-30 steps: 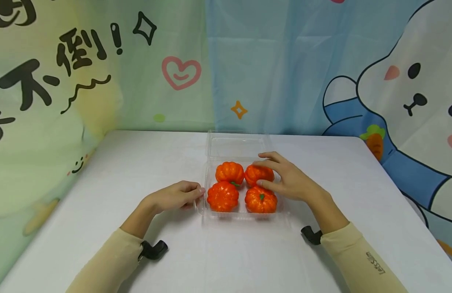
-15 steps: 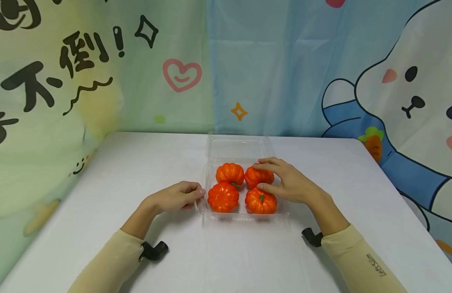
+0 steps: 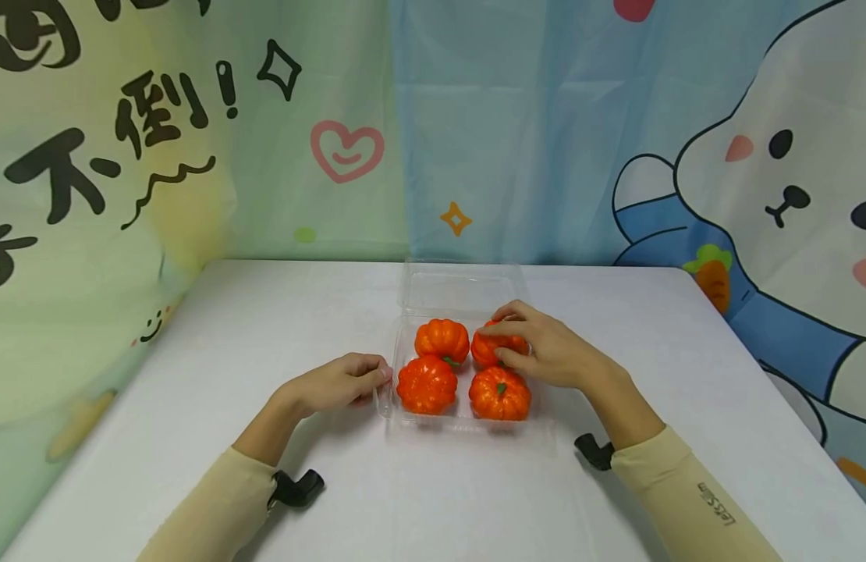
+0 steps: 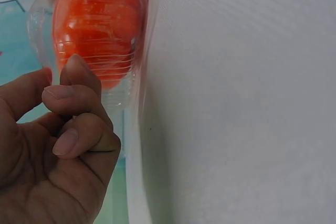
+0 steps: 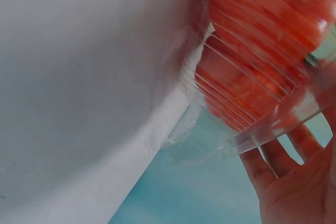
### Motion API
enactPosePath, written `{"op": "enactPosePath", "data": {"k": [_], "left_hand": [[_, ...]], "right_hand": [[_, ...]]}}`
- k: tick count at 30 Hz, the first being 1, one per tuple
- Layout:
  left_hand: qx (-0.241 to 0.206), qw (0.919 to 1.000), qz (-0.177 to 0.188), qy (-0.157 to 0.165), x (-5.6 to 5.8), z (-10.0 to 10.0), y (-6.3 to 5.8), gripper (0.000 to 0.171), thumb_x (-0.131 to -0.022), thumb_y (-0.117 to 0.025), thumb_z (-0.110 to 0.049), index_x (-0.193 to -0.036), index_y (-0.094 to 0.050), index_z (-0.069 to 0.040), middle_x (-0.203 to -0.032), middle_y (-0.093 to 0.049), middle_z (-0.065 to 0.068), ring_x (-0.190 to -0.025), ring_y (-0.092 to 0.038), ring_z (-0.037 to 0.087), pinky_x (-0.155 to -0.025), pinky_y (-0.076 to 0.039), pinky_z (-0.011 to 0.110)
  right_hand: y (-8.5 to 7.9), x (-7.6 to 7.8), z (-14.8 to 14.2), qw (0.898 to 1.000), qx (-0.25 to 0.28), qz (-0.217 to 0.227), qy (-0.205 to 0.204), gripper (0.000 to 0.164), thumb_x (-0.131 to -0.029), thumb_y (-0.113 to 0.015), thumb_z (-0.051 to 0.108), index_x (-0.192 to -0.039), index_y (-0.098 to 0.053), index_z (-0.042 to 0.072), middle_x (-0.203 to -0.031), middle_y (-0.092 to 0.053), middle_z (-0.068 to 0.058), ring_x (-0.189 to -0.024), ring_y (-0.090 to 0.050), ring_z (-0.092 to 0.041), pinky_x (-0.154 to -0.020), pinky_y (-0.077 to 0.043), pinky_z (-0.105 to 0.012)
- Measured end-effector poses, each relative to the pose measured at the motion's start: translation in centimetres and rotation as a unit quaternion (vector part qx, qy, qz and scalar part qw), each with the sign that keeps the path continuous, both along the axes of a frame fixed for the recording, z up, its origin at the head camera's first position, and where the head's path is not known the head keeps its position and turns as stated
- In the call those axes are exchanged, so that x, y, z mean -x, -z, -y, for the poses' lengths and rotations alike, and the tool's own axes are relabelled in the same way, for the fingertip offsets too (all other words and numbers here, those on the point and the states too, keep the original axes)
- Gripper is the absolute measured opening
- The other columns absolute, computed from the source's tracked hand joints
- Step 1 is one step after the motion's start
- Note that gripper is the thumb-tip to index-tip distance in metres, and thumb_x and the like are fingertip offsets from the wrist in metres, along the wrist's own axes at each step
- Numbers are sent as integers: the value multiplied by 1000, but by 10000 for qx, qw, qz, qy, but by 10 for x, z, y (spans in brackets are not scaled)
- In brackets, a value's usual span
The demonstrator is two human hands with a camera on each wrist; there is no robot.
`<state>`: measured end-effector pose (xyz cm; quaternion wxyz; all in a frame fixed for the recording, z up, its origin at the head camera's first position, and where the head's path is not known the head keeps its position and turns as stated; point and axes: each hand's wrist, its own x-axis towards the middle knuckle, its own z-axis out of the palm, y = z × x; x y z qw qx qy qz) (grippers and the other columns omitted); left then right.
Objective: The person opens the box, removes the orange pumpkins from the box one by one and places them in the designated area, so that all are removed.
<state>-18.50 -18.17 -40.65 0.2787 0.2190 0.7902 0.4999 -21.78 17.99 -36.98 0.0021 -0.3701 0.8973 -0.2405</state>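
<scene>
Pumpkin (image 3: pixel 485 350), rear right: right hand (image 3: pixel 555 347) curled closer.

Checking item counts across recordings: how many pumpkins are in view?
4, all in the clear box: far-left pumpkin, far-right pumpkin partly covered by the right hand, near-left pumpkin and near-right pumpkin.

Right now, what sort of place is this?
Probably an indoor recording setup: a cartoon-printed cloth backdrop behind a white table, and a pair of black wrist-worn devices.
</scene>
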Motion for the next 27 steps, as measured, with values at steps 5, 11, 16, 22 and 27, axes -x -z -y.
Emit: {"op": "enactPosePath", "data": {"k": [5,11,16,22,27], "left_hand": [[-37,10000,-30,2,-1,0,0,26,-110,-49,-23,-96,-58,-3,-66,-40,3,-59,-36,15,-57,-30,25],[-76,10000,-26,5,-1,2,2,26,-109,-50,-23,-95,-58,-3,-69,-42,5,-61,-37,15,-59,-32,25],[-106,9999,10,14,-1,2,3,26,-110,-50,-23,-95,-58,-3,-70,-42,7,-61,-37,15,-59,-33,25],[-46,10000,-12,-3,0,2,1,26,-109,-49,-23,-95,-57,-3,-69,-42,5,-61,-37,15,-59,-32,25],[-36,10000,-38,26,-1,1,0,26,-110,-49,-22,-95,-57,-3,-68,-42,4,-61,-38,15,-59,-32,25]], "right_hand": [[-4,-1,2,9998,-181,81,-31,33,-96,-71,19,-129,-72,18,-128,-54,-6,-116,-57,-27,-100,-51,-49],[-6,-2,2,9994,-320,156,31,33,-98,-72,21,-130,-71,22,-130,-52,-6,-111,-59,-27,-96,-53,-49],[-8,-3,1,9997,-182,132,-40,33,-97,-73,20,-130,-71,21,-129,-52,-6,-106,-60,-23,-92,-54,-43],[-11,-3,-1,9997,132,-36,-195,32,-97,-72,18,-129,-70,18,-131,-52,-8,-97,-60,-20,-85,-54,-41],[-13,-2,-4,9993,215,-212,-232,34,-100,-68,16,-134,-67,18,-143,-52,-10,-111,-63,-26,-92,-55,-46]]}}
